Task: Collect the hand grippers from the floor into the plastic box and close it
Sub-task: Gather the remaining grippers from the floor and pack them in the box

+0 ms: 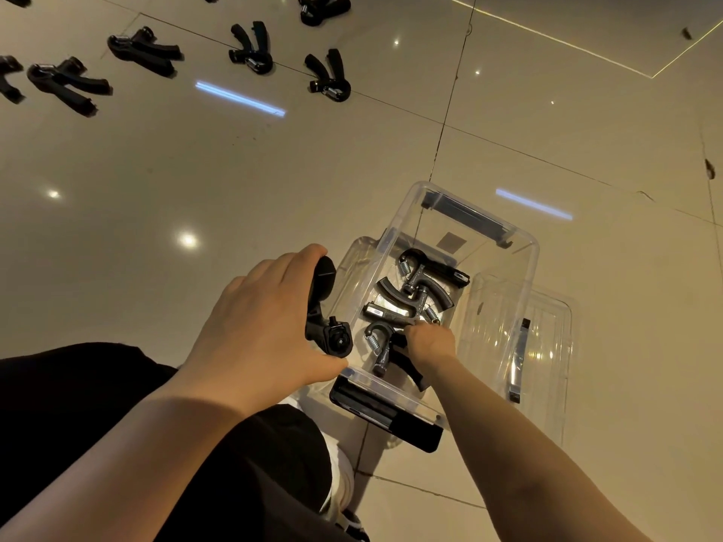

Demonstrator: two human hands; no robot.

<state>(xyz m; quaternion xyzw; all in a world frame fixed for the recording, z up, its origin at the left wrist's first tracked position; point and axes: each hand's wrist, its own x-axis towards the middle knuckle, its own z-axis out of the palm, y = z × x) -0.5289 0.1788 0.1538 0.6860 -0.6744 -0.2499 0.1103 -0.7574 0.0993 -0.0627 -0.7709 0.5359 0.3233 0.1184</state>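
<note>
Left hand [258, 322] clamps a hand gripper [326, 311], long axis upright, just left of the plastic box [524, 267] rim at centre frame. Right hand [428, 340] inside the box, fingers on a gripper [385, 348]; grip unclear. More grippers [250, 48] lie on the floor, upper left.

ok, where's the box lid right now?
Head view: the lid lies flat on the floor, under and right of the plastic box.

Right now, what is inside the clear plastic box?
The plastic box holds three black hand grippers: two lying crossed near the middle, one at the near end that the right hand is touching. That hand and forearm cover the bottom beneath them.
</note>
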